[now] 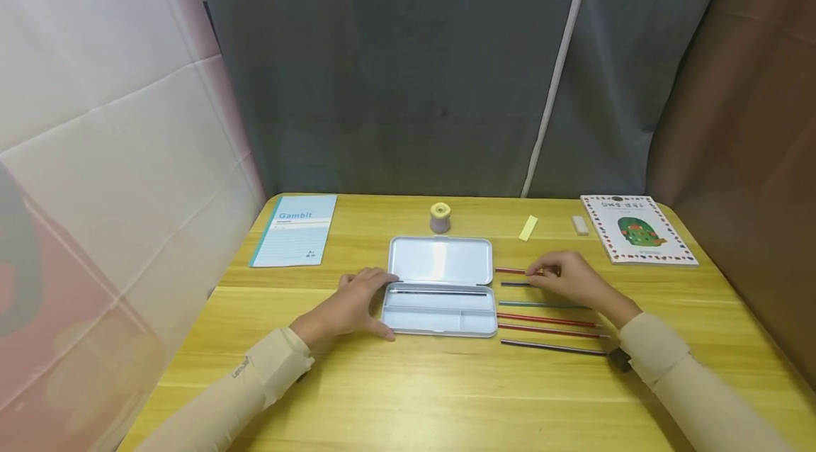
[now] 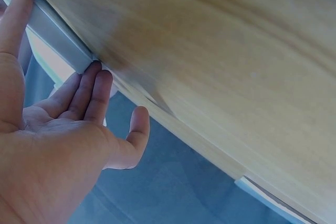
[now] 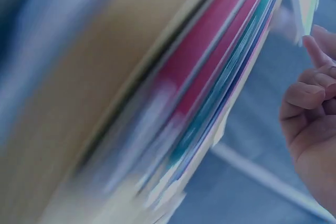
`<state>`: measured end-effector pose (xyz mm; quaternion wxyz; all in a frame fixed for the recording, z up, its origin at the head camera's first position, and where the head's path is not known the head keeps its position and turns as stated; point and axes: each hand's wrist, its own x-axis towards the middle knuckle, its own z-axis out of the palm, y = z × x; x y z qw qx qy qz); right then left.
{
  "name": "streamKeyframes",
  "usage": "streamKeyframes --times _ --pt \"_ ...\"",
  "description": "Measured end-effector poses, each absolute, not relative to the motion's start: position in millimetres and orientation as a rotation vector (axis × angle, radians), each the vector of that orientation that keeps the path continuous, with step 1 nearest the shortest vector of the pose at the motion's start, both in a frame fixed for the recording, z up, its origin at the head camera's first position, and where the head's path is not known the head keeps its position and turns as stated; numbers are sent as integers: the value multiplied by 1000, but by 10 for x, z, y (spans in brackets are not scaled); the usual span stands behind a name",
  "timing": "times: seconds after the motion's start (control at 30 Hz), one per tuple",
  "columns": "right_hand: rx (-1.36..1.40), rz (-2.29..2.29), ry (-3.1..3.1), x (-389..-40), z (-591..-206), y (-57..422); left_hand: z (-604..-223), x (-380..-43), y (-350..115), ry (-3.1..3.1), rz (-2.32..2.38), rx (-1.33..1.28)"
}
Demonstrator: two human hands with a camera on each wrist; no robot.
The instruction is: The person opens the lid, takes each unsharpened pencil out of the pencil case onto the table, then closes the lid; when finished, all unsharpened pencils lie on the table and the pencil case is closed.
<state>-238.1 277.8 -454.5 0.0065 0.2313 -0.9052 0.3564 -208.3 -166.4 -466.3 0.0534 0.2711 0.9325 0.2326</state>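
The white pencil case (image 1: pixel 440 261) lies with its lid folded back, and one dark pencil (image 1: pixel 440 292) sits in its rear compartment. My left hand (image 1: pixel 357 302) grips the left end of the case, thumb at the front corner and fingers near the hinge. To the right, my right hand (image 1: pixel 564 276) bends over the farthest red pencil (image 1: pixel 510 270), which overlaps its fingertips in the head view. In the right wrist view, the right fingers (image 3: pixel 310 98) show no pencil between them. Close by lie a dark pencil (image 1: pixel 513 284) and a teal pencil (image 1: pixel 538 304).
Nearer the front are two red pencils (image 1: pixel 548 319) and a black pencil (image 1: pixel 551 347). Behind the case stands a yellow-topped round container (image 1: pixel 440 218). A yellow strip (image 1: pixel 528 228), a white eraser (image 1: pixel 579 225) and a picture book (image 1: pixel 637 231) lie right; a Gambit notebook (image 1: pixel 296 232) lies left.
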Motion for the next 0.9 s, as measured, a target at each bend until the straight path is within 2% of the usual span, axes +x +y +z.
streamKeyframes --times 0.37,0.9 --pt "938 1034 -2956 -2296 -4471 2121 -4687 -2097 -1669 2845 707 839" --pt "1005 645 -2989 -2337 -4537 1882 -4673 -2090 -1670 2823 728 823"
